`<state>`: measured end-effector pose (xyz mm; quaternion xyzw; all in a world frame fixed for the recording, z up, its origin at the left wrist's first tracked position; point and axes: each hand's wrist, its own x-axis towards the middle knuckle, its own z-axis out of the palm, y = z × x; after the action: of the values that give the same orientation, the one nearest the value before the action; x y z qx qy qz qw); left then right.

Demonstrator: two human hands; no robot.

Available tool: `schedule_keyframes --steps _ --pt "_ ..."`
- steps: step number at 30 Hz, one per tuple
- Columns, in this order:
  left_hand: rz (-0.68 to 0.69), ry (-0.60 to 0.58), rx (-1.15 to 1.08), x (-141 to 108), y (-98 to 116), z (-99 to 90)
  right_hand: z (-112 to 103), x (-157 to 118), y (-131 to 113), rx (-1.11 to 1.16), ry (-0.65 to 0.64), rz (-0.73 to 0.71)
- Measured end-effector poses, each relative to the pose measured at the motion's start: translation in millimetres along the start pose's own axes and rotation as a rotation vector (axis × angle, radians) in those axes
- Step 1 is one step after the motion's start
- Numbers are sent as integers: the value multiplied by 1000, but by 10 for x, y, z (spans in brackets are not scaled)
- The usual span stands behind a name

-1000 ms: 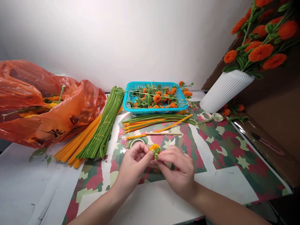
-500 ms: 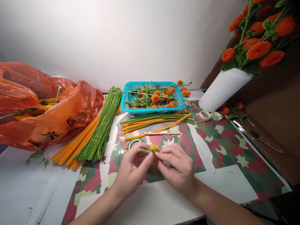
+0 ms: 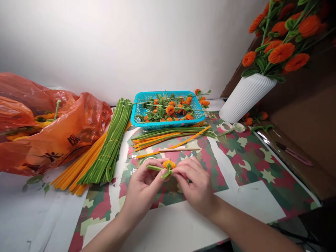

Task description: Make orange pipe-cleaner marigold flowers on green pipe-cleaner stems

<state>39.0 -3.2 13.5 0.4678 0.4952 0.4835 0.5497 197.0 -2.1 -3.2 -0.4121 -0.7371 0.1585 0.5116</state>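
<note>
Head view: at the centre of the frame, just above the counter (image 3: 212, 178), a small flower (image 3: 169, 164) with a yellow-orange top and green pieces beneath sits between the two hands. Left hand (image 3: 144, 185) pinches its green underside between thumb and fingers, a green stem (image 3: 153, 168) jutting toward the left of the frame; right hand (image 3: 196, 183) has its thumb and fingertips closed on the flower's right edge. The step in hand looks like shaping or fastening the green part under the bloom, though the fingers hide the exact join. As I judge it, the next move calls for a steady left pinch while the right fingertips work the green fuzzy material snugly round the base, without crushing the bloom.
</note>
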Motion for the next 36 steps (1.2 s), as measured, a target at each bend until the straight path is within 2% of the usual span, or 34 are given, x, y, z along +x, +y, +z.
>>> schedule_keyframes --steps 3,5,7,9,12,14,15,17,19,21,23,24,27,29,30,32,34,36 --pt "-34 27 -15 3 -17 13 19 -5 -8 52 3 68" --pt "3 60 36 -17 -24 25 30 13 -35 152 -14 232" --pt "131 106 154 -47 -32 19 30 44 -63 316 -59 483" --pt "352 134 318 -76 -43 -15 15 80 -74 587 -175 764" --pt "653 27 480 -95 -57 -84 -24 120 -52 1049 -448 1100" --pt "690 -34 483 -87 -57 -101 -48 132 -31 1191 -525 1191" --pt "653 -14 459 -77 -54 -95 -56 134 -25 1181 -513 1185" --pt "475 84 366 -46 -50 -64 -66 131 -27 988 -375 1061" --pt "221 155 225 -8 -54 -31 -67 119 -40 634 -172 782" --pt "10 167 84 27 -69 -16 -60 95 -51 295 -16 421" --pt "-103 162 -18 50 -85 -14 -41 63 -49 81 19 135" --pt "-129 156 -50 55 -90 -13 -28 47 -45 15 10 51" --pt "-121 135 -62 36 -80 6 22 9 -35 -78 -27 0" --pt "-30 151 12 0 -64 25 49 9 -43 -12 -36 112" --pt "50 169 72 -22 -58 31 55 20 -53 67 -41 230" --pt "277 197 222 -66 -58 28 45 62 -75 350 -113 558" --pt "525 176 384 -99 -70 4 6 120 -84 747 -278 907" --pt "739 100 497 -110 -84 -25 -48 172 -69 1098 -454 1164"
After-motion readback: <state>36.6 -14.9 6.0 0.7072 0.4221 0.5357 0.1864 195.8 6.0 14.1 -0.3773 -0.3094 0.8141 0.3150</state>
